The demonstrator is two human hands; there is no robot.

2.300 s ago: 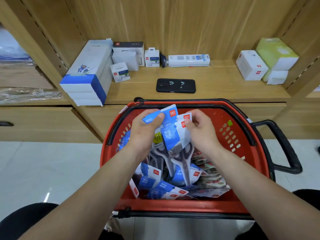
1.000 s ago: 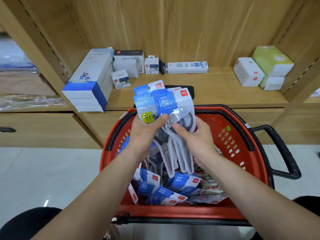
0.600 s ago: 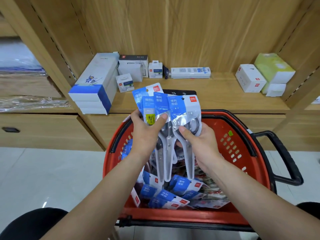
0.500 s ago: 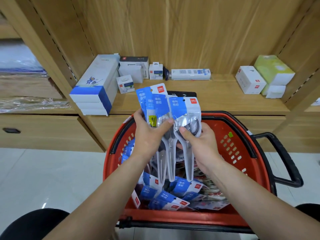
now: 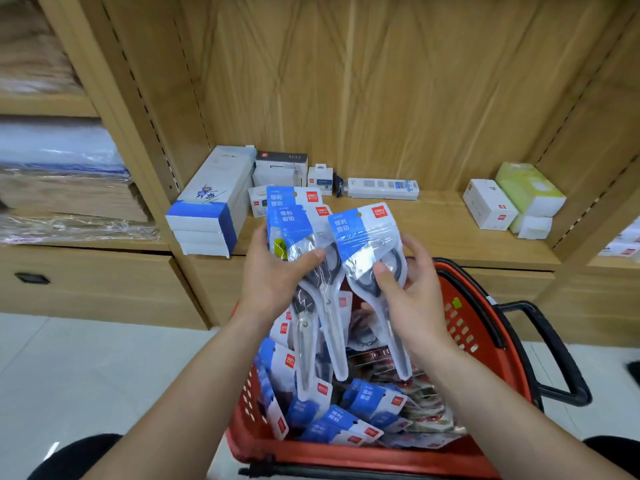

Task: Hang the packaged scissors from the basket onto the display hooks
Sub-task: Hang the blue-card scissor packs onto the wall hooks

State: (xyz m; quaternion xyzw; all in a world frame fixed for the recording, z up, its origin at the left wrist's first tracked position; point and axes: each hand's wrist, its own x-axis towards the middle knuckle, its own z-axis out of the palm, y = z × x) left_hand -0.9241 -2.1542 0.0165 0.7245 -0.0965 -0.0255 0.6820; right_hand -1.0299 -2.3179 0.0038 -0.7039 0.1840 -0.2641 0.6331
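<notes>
Left grip [image 5: 273, 282] clutches stacked scissor packs [image 5: 291, 220]; right grip [image 5: 412, 299] pinches a single pack [image 5: 363, 233], now pulled clear of them. All near upright, tips toward basket [image 5: 495, 368].

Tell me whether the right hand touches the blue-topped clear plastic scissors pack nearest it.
Touching. The head view shows the right hand holding the blue-topped clear plastic scissors pack, thumb pressed on its front, fingers curled behind its edge.
</notes>
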